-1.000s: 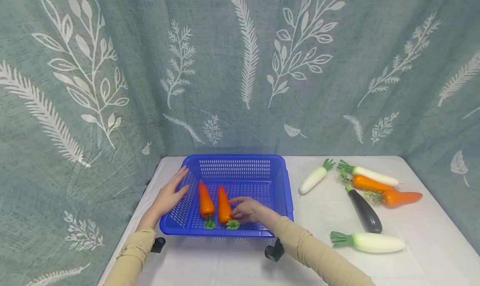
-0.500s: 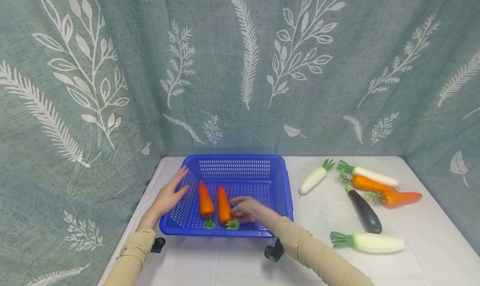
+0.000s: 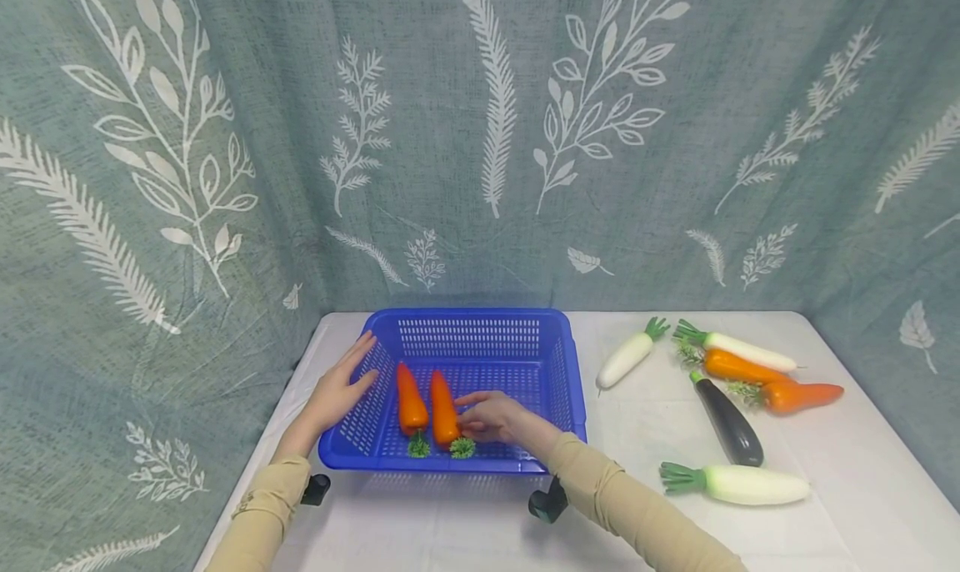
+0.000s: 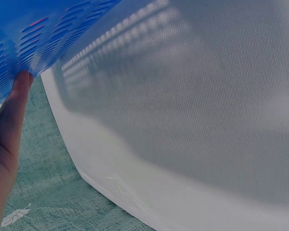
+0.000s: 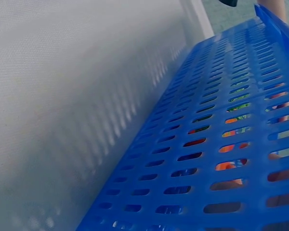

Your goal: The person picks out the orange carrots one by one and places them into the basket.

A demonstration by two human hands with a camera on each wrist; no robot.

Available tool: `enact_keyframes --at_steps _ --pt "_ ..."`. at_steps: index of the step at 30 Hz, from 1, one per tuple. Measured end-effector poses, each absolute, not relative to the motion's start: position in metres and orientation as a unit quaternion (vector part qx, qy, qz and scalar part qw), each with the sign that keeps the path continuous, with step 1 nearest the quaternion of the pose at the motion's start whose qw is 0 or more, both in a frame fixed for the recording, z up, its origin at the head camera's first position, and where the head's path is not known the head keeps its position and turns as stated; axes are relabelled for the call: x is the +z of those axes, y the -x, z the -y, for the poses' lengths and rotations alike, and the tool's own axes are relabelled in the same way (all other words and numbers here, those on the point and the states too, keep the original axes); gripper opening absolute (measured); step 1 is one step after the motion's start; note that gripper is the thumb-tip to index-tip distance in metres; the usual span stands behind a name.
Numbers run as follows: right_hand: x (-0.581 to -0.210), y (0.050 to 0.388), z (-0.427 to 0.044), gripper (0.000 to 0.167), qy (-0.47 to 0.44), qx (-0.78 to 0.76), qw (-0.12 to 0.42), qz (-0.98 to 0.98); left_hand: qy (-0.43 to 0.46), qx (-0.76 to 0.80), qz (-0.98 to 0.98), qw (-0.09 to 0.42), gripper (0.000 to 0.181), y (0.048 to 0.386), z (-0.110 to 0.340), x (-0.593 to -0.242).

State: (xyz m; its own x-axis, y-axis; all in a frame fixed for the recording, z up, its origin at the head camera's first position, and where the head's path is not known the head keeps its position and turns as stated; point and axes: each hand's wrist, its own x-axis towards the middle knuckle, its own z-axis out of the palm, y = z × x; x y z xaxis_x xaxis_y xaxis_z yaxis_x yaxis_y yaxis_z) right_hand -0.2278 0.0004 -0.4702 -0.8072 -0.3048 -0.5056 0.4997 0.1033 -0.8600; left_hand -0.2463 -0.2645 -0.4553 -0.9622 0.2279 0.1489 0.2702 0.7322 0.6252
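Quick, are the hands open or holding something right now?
Left hand: open, against the basket.
Right hand: at a carrot; can't tell if gripping.

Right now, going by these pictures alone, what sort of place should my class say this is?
Probably a staged filming corner: a grey-green fabric curtain with white leaf prints hangs behind and beside a white-covered table, which bears a blue perforated plastic basket.

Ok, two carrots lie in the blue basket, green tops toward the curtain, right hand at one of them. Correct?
Not quite: the green tops point to the near rim, as the head view shows. The two carrots lie in the blue basket, with the right hand at one.
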Motion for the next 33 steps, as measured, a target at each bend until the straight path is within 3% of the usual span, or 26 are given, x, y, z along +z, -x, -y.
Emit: enact_keyframes --at_steps 33 --pt "-0.462 0.228 -0.003 0.038 -0.052 -0.693 0.312 -0.648 0.135 -0.338 0.931 0.035 0.055 0.244 0.262 -0.451"
